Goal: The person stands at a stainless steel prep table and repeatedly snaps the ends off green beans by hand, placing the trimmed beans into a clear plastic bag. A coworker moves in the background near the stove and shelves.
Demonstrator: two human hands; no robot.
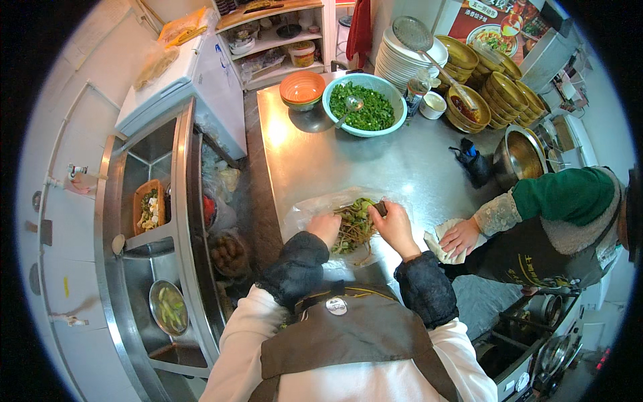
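A heap of leafy greens with brownish stems (354, 226) lies on a clear plastic bag (306, 208) spread on the steel table. My left hand (325, 228) rests at the heap's left edge, its fingers curled in against the stems; whether it grips any is hidden. At the right side of the heap, my right hand (394, 226) holds a small dark brown object (381, 208) between thumb and fingers; what it is cannot be told. Farther back, a light blue basin of chopped greens (369, 108) has a metal ladle (353, 104) lying in it.
To the right, a co-worker's hand (459, 240) presses a pale cloth (447, 241) on the table. Orange bowls (302, 88), stacked white plates (397, 60), brown bowls (502, 95) and a metal basin (517, 153) stand along the back and right. A steel sink (183, 251) is at left.
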